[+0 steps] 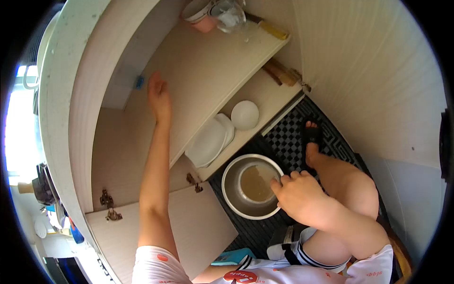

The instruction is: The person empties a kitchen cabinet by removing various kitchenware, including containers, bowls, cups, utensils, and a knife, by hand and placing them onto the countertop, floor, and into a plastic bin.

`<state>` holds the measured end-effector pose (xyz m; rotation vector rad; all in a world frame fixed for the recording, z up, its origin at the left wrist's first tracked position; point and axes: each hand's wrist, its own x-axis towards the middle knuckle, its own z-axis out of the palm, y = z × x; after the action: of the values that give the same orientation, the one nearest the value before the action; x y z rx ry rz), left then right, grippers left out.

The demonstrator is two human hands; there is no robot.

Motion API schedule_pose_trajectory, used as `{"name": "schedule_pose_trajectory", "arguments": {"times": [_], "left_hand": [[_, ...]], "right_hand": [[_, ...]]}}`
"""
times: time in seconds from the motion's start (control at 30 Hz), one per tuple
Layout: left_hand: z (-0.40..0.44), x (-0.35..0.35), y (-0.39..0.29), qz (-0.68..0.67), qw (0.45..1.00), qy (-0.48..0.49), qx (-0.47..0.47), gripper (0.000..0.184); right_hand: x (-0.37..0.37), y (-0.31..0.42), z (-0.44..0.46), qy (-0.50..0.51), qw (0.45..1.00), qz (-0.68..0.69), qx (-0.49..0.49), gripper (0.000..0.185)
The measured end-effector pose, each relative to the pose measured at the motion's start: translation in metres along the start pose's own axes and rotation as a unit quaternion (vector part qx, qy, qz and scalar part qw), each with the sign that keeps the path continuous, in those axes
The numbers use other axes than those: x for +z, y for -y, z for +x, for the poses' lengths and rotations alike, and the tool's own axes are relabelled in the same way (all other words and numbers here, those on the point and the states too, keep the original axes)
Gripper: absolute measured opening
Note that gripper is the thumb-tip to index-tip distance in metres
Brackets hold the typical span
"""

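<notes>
My left hand (160, 97) reaches into the open cabinet above its upper shelf (203, 66), near the inner side wall. Its fingers are curled in, and whatever they hold, if anything, is hidden. A small blue piece (139, 82) shows on the wall just beside it. Down on the floor stands a round metal basin (228, 196) with cloudy brownish water (257, 183) in the bottom. At the basin's right rim is my right hand (300, 196), with thumb and fingers closed over the edge.
Cups (201, 16) and a clear glass vessel (228, 16) stand at the shelf's far end, beside a yellow item (273, 31). White dishes (208, 139) and a round white bowl (245, 115) sit on the lower shelf. A cabinet door (189, 227) hangs open; a patterned mat (288, 142) covers the floor.
</notes>
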<state>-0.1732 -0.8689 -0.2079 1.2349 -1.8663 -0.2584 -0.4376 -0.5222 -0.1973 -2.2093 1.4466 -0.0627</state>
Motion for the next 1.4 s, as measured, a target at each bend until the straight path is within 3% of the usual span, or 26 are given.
{"name": "schedule_pose_trajectory", "arguments": {"times": [0.03,0.1,0.17,0.27,0.37,0.5,0.57,0.77,0.83,0.97,1.07,1.17,1.3,1.4], "left_hand": [[0.025,0.016,0.004,0.055,0.998,0.006,0.022,0.034],[0.071,0.052,0.002,-0.161,0.976,0.045,-0.142,0.040],[0.099,0.081,-0.033,-0.234,0.935,0.021,-0.267,0.045],[0.142,0.129,-0.028,-0.276,0.894,0.043,-0.349,0.044],[0.174,0.161,0.012,-0.277,0.887,0.169,-0.329,0.029],[0.189,0.181,0.032,-0.307,0.867,0.114,-0.377,0.022],[0.162,0.173,-0.017,-0.372,0.842,0.048,-0.387,0.020],[0.176,0.184,0.011,-0.409,0.831,0.077,-0.369,0.028],[0.178,0.186,0.013,-0.408,0.837,0.039,-0.362,0.030],[0.160,0.157,-0.006,-0.345,0.876,0.013,-0.336,0.030],[0.160,0.133,0.013,-0.333,0.861,0.037,-0.382,0.031],[0.145,0.114,0.026,-0.326,0.870,0.014,-0.370,0.025],[0.117,0.077,0.034,-0.321,0.868,0.006,-0.379,0.018],[0.088,0.041,0.024,-0.320,0.866,0.027,-0.384,0.016]], "right_hand": [[0.000,0.000,0.002,0.000,1.000,-0.007,0.005,0.040],[0.000,-0.002,0.007,0.009,1.000,-0.002,0.011,0.041],[-0.001,-0.003,0.010,0.012,1.000,0.005,0.013,0.043],[-0.007,-0.001,0.017,0.043,0.999,0.019,0.014,0.044],[-0.009,0.002,0.022,0.071,0.997,0.029,0.004,0.043],[-0.005,0.001,0.021,0.058,0.998,0.040,0.002,0.044],[-0.007,0.000,0.022,0.065,0.997,0.035,0.004,0.045],[-0.001,-0.004,0.019,0.086,0.995,0.041,-0.001,0.045],[0.000,-0.003,0.019,0.108,0.993,0.043,0.003,0.044],[-0.001,0.002,0.020,0.090,0.995,0.048,-0.016,0.043],[-0.001,0.006,0.023,0.070,0.996,0.054,-0.013,0.040],[-0.004,0.009,0.024,0.091,0.994,0.058,-0.009,0.025],[0.000,0.009,0.032,0.126,0.990,0.063,-0.008,0.039],[0.001,0.013,0.038,0.120,0.991,0.055,-0.013,0.039]]}}
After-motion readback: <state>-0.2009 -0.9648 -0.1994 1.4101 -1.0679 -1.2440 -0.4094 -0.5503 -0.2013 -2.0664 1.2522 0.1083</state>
